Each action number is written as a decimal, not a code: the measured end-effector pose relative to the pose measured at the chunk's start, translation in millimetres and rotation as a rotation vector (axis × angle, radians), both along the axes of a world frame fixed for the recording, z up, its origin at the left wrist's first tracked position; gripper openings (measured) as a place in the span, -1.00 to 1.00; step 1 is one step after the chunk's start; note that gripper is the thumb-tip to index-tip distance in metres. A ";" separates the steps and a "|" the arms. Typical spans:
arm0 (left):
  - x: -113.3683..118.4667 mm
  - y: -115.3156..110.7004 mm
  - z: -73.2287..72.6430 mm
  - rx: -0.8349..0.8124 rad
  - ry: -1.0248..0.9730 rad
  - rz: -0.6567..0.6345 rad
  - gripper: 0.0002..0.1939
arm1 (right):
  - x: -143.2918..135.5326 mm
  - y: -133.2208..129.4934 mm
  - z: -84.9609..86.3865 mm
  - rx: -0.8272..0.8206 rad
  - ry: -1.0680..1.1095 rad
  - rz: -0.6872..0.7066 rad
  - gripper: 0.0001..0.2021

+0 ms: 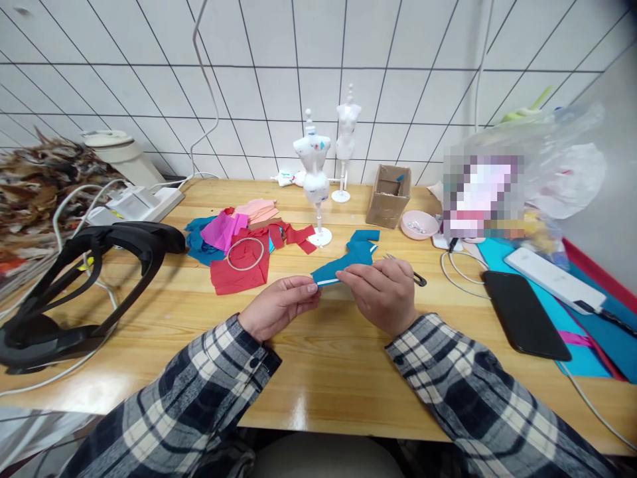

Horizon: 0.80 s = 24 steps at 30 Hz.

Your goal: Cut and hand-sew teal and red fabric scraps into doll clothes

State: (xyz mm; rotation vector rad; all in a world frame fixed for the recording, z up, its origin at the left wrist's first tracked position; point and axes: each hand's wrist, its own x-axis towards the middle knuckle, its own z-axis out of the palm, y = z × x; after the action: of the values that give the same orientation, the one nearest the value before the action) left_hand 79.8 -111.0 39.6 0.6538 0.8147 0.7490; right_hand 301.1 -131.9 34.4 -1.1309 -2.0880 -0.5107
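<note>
A strip of blue crepe paper point(343, 262) with a white band along its near edge is stretched between my two hands, above the table. My left hand point(281, 302) pinches its left end between thumb and fingers. Farther right, my right hand point(381, 292) closes on the same piece, and its fingertips press the white edge. The paper's far end bends up and to the right, beyond my right hand. Beside that hand lie scissors point(421, 279), mostly hidden behind the fingers. Just past the paper stands a small white dress form point(314, 166).
Crumpled red paper point(233, 275) with a ring point(245, 254) lies left of centre. A second dress form point(348, 139), a cardboard box point(388, 199) and a pink bowl point(419, 226) stand behind. A black headset frame point(144, 265) is left; a phone point(526, 315) and cables are right.
</note>
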 end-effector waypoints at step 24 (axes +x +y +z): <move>14.1 -5.9 5.1 0.759 0.567 0.021 -0.85 | -28.3 -13.6 14.8 -0.628 0.495 0.137 -0.89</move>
State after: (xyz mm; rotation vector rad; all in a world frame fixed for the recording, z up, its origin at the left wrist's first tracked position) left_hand 93.9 -116.8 44.7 1.5889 1.0479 0.9079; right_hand 272.8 -145.5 49.2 -1.2715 -1.8907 0.4908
